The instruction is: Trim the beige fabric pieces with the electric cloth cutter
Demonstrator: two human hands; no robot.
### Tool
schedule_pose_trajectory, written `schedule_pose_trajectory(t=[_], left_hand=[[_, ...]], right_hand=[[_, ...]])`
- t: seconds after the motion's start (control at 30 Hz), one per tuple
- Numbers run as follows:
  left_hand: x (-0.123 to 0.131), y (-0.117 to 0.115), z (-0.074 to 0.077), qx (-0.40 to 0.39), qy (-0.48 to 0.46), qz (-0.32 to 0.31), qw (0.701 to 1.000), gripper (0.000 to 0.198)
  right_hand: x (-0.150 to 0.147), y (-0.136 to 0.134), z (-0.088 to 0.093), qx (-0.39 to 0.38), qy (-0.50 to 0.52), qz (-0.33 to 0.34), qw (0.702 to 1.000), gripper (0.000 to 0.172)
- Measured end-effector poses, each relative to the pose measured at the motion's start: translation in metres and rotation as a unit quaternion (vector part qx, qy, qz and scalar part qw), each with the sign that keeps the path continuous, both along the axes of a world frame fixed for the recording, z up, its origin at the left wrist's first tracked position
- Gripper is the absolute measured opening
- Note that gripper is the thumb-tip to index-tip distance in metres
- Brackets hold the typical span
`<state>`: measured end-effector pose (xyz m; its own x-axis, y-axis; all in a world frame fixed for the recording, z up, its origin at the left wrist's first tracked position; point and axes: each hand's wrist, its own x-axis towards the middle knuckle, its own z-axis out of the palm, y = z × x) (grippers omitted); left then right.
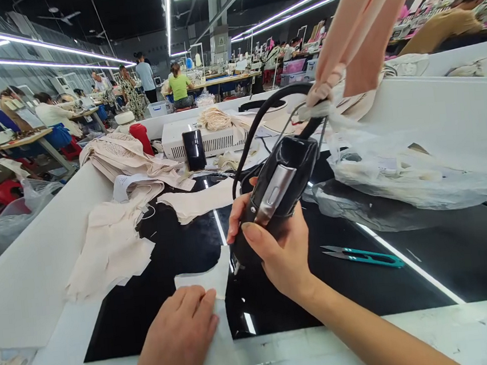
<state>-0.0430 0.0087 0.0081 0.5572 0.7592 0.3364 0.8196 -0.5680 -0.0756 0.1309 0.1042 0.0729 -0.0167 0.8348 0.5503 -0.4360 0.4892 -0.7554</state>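
My right hand (282, 247) is wrapped round a black corded hand-held tool (285, 172) with a silver lever on its upper side. The tool tilts, and its small metal tip (237, 267) points down, close beside the edge of a pale fabric piece (205, 281). On that fabric lies my left hand (182, 329), its fingers curled and pressing it against the black glossy tabletop (127, 314). The fabric runs under the fingers towards me. Whether the tip touches the cloth I cannot tell. Teal thread snips (365, 256) lie right of my right hand.
Pale fabric pieces (107, 241) are heaped at the left. A white vented box (173, 137) and a phone (194, 150) stand behind. Peach cloth (366, 21) is tied round the tool's cord. A clear plastic bag (389, 174) lies at the right. Other people work further back.
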Motion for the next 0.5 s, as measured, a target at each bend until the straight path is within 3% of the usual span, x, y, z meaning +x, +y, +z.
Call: schedule_pose_trajectory(t=[0.13, 0.27, 0.5], left_hand=[[-0.012, 0.011, 0.006, -0.066, -0.039, -0.06, 0.995, 0.041], [-0.03, 0.025, 0.015, -0.12, -0.045, -0.118, 0.985, 0.032], [-0.027, 0.043, 0.012, -0.09, -0.118, -0.119, 0.982, 0.035]], right_hand=[[0.001, -0.004, 0.003, 0.005, 0.004, 0.013, 1.0, 0.038], [0.001, -0.009, 0.001, 0.01, 0.004, 0.02, 1.0, 0.036], [0.005, -0.016, -0.005, 0.011, -0.009, 0.038, 0.999, 0.035]])
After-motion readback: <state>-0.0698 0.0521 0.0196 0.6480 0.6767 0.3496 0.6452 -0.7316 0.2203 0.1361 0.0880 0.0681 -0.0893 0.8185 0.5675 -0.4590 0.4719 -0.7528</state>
